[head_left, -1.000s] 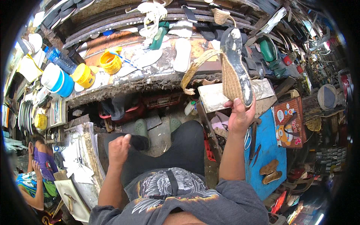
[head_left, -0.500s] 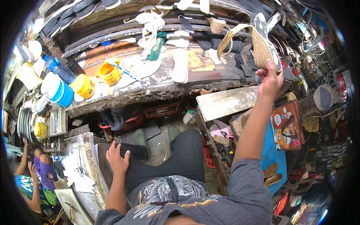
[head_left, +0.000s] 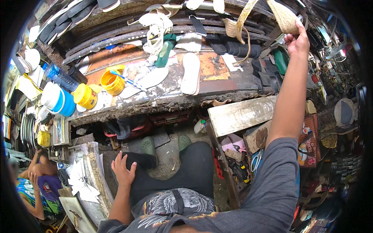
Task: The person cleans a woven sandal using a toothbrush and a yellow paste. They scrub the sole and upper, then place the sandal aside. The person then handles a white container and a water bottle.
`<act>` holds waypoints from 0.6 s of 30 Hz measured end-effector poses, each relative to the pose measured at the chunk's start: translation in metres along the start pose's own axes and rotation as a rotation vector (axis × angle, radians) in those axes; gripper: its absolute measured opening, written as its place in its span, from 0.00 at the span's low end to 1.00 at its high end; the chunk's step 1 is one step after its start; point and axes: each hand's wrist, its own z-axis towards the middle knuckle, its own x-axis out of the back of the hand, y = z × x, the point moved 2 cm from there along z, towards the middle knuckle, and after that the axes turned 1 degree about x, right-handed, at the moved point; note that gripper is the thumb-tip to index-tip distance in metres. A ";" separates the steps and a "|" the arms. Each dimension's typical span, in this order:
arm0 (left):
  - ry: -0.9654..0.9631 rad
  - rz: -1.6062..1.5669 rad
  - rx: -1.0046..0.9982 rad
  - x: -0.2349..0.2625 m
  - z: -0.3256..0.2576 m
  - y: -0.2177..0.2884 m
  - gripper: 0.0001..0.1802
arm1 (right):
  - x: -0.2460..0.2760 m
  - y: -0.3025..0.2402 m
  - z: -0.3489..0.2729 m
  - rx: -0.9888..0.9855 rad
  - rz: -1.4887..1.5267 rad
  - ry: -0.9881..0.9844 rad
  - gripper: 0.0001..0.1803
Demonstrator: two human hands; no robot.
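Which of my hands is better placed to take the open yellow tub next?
Probably your left hand: it looks empty, on the same side as the open yellow tub. Your right hand holds the woven sandal, far to the right.

- Head view: left fisheye of head-worn pair, facing down.
- Wearer's shirt (head_left: pixel 248 194) nearest, at lower edge; surface (head_left: pixel 213 69) farther off, across upper half.
- Straight edges bend toward dark rim.

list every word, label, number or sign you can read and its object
Brown printed bag: lettering small and partly hidden, not clear enough to quote.
Yellow lidded tub: label too small to read.
Purple garment: emblem too blurred to read.
Woven sandal in the right hand: no lettering visible.
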 end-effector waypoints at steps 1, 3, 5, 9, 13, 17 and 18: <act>-0.002 0.003 -0.008 0.000 0.002 0.002 0.31 | -0.005 0.000 0.010 0.025 -0.019 0.033 0.17; -0.015 0.008 -0.010 0.000 0.006 0.006 0.31 | -0.016 0.000 0.030 0.011 -0.040 0.065 0.17; -0.035 0.025 -0.016 0.000 0.011 0.011 0.31 | -0.021 0.003 0.043 0.025 -0.055 -0.011 0.18; -0.063 0.043 -0.010 0.001 0.018 0.020 0.30 | -0.038 0.018 0.067 0.043 -0.019 -0.122 0.21; -0.086 0.064 -0.002 0.002 0.022 0.027 0.31 | -0.062 0.046 0.086 0.040 -0.071 -0.131 0.23; -0.086 0.062 -0.004 0.003 0.023 0.033 0.30 | -0.074 0.068 0.094 0.049 -0.118 -0.137 0.26; -0.082 0.061 -0.006 0.004 0.022 0.033 0.30 | -0.074 0.071 0.094 0.054 -0.125 -0.139 0.26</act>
